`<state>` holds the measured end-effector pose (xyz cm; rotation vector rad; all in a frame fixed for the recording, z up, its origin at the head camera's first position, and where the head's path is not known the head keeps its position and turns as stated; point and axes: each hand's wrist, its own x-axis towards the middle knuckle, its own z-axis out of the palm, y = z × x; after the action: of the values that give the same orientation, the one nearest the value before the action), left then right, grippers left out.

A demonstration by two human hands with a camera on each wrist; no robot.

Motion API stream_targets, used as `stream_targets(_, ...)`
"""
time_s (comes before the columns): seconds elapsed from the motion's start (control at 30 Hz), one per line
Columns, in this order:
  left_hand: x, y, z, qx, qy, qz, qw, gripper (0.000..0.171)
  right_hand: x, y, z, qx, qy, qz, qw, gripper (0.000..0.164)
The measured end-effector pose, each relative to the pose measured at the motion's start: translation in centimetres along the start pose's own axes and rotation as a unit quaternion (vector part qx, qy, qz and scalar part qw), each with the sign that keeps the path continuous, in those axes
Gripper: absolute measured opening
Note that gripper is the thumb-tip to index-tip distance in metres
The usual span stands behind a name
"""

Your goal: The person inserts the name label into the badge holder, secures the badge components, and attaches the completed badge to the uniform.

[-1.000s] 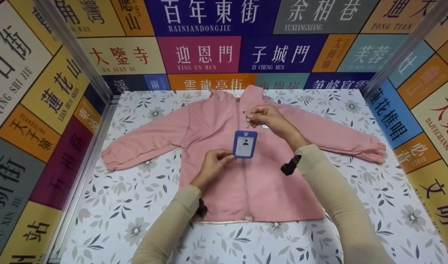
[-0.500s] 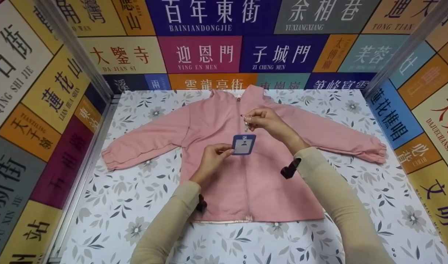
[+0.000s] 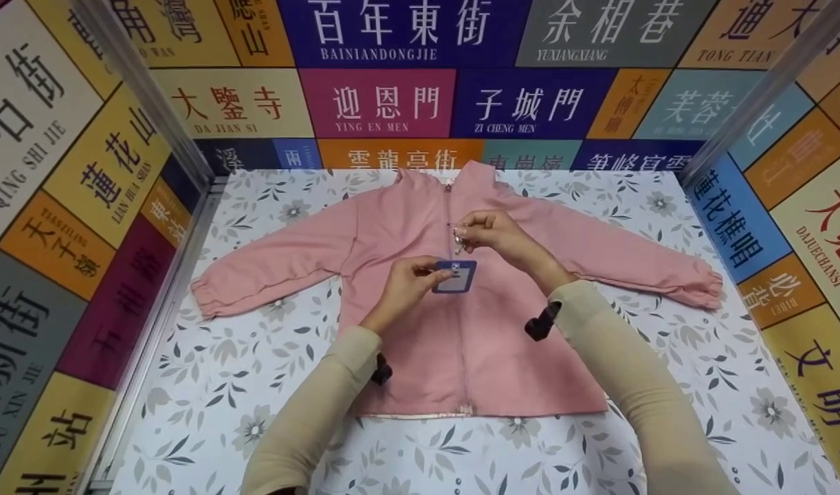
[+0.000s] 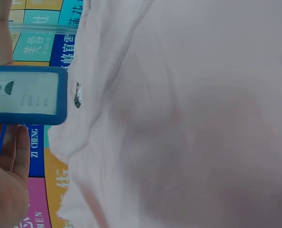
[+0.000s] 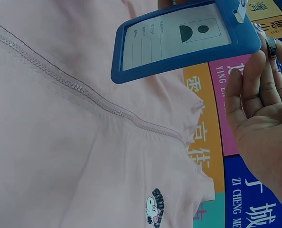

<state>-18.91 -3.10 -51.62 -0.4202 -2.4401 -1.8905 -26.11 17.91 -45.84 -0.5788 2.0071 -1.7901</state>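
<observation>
My left hand (image 3: 406, 285) pinches the left edge of a blue-framed ID badge holder (image 3: 465, 283), its thumb over the front. In the right wrist view, a card with a simple portrait and text lines shows in the badge holder (image 5: 150, 52). My right hand (image 3: 501, 239) pinches a small metal clip (image 3: 457, 240) just above the badge; in the right wrist view the clip (image 5: 272, 46) sits at the fingertips. Both hands are over a pink zip-up jacket (image 3: 530, 357), spread front up with sleeves out. A small cartoon print (image 5: 154, 209) marks its chest.
White floral cloth (image 3: 227, 385) covers the table under the jacket. Colourful sign-printed panels (image 3: 379, 103) stand at the back and both sides, with a metal frame post (image 3: 166, 103) at the back left corner.
The badge has tilted flatter, and my left hand has risen along its edge with the thumb now over its front. My right hand has lowered a little with the clip. The jacket stays put.
</observation>
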Motion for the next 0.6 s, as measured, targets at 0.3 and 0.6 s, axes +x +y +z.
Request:
stream_targets(0.3,0.6,1.1,-0.2,-0.017,0.001,0.004,0.9998,0.022,-0.3,-0.1,0.3,-0.002,-0.002,0.013,1.0,0.024)
stream_targets(0.6,0.7,1.5,-0.1,-0.016,0.008,0.017,0.9997,0.021,-0.5,-0.1,0.8,0.009,0.006,-0.007,1.0,0.014)
